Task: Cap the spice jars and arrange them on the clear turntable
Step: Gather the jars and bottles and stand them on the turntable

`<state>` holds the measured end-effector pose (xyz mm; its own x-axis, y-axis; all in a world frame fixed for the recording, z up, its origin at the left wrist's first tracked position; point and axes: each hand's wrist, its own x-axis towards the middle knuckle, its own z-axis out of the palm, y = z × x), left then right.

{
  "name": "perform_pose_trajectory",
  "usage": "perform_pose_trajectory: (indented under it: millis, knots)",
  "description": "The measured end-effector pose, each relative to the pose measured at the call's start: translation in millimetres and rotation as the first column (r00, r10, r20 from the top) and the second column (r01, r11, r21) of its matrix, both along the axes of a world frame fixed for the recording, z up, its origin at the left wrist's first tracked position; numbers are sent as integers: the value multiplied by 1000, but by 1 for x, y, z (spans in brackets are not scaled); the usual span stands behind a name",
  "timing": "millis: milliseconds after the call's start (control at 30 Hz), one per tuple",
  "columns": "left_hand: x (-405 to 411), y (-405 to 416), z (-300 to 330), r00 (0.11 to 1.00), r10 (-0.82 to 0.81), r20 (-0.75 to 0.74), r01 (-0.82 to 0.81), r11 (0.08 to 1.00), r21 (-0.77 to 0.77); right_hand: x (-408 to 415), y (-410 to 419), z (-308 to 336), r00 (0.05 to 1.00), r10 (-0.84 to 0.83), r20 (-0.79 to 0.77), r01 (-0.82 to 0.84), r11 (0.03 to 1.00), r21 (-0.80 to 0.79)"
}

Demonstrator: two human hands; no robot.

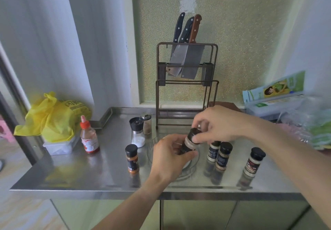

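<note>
Here, from your head view, your left hand (172, 156) grips the tilted spice jar (190, 144) over the clear turntable (151, 149), steadying it while your right hand's fingers (198, 138) pinch its black cap (194, 133), probably twisting. Four capped jars wait around it on the table (89, 172).

Steel counter (75, 172) against a green textured wall (241, 32), white curtain (53, 41) at left — daylight, pale wood-look floor (21, 211).

On a steel counter (71, 172), a turntable (152, 151) sits centre frame; one spice jar (132, 158) stands left of it, three jars (222, 156) right, a knife rack (187, 86) behind, a sauce bottle (89, 137) far left.
</note>
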<state>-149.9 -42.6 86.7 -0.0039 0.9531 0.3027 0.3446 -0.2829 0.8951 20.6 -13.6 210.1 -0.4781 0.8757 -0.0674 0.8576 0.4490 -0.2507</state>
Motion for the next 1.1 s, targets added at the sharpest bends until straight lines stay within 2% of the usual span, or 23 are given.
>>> perform_pose_trajectory:
  millis: [67,167,300,400,533,667,767,900,1000,1100]
  knots:
    - [0,-1,-2,1000,-10,-5,10,1000,7,1,1,0,999,-28,37,28,1000,4]
    - [1,0,-6,1000,-25,18,25,1000,-4,2,1,0,1000,28,3,-28,998,-61]
    - [1,0,-11,1000,-14,7,15,1000,-13,0,4,-4,996,-74,52,74,997,8]
    - [1,0,-12,1000,-15,13,15,1000,-22,1,5,-5,1000,3,-8,-4,998,-70]
    - [-1,0,-14,1000,-29,13,29,999,-25,-1,8,-7,996,-84,19,84,996,12]
    - [-1,0,-17,999,-27,26,28,999,-38,-2,7,-9,1000,14,15,-13,998,-64]
    - [-3,1,-19,999,-20,36,22,998,-55,-4,9,-11,993,-35,108,35,999,1]
    - [-5,2,-20,998,-35,52,38,997,-64,-5,8,-14,999,46,28,-44,996,-81]
    - [-6,-1,-19,998,-27,64,30,998,-55,-9,9,-23,998,41,-45,-40,999,10]
    - [-7,-5,-18,999,-18,46,19,1000,-19,-12,9,-29,995,8,-104,-5,999,36]
